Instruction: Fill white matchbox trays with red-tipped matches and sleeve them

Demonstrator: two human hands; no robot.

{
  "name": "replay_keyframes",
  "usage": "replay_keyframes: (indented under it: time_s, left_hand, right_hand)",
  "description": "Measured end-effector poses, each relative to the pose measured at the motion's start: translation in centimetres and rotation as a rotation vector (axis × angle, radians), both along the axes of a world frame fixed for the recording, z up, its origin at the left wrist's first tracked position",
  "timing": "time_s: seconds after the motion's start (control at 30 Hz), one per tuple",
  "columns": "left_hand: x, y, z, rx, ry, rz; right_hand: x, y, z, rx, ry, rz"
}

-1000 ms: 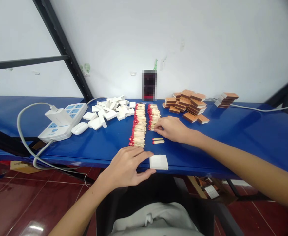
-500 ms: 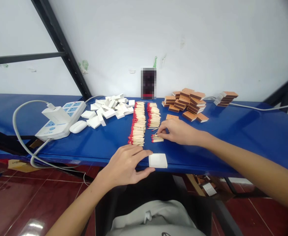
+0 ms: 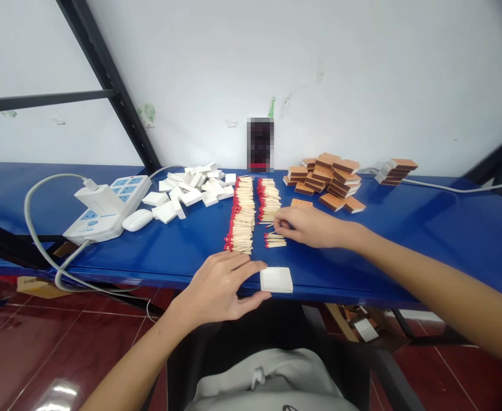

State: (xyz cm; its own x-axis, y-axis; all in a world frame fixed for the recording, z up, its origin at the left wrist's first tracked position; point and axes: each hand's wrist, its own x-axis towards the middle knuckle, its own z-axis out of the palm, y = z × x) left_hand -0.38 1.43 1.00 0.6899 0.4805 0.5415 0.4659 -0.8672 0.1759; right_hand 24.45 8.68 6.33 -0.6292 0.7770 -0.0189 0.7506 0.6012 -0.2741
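My left hand lies at the shelf's front edge. Its thumb and forefinger grip the left end of a small white matchbox tray, one on the near side and one on the far side. My right hand is closed in a pinch at the matches, just above a small row of red-tipped matches. What sits between its fingertips is partly hidden, but seems to be a match. A long row of matches and a shorter row lie behind the hands.
White trays are heaped at the left, beside a power strip with cables and a white rounded device. Orange-brown matchboxes are piled at the right, with a separate stack farther right. A pixelated dark object leans on the wall.
My right hand has shifted slightly back and left, its fingertips moving from the small row towards the loose matches behind it. My left hand and the white tray have stayed in place.
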Motion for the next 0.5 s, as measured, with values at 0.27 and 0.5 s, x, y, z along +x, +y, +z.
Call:
replay_keyframes:
  time_s: [0.27,0.5]
  left_hand:
    - [0.0,0.0,0.0,-0.001,0.002,0.008]
    - [-0.1,0.0,-0.1,-0.006,-0.002,-0.001]
  right_hand:
    - [-0.2,-0.1,0.9,-0.153,0.054,0.019]
    - [-0.3,1.1,-0.2,0.114,0.017,-0.036]
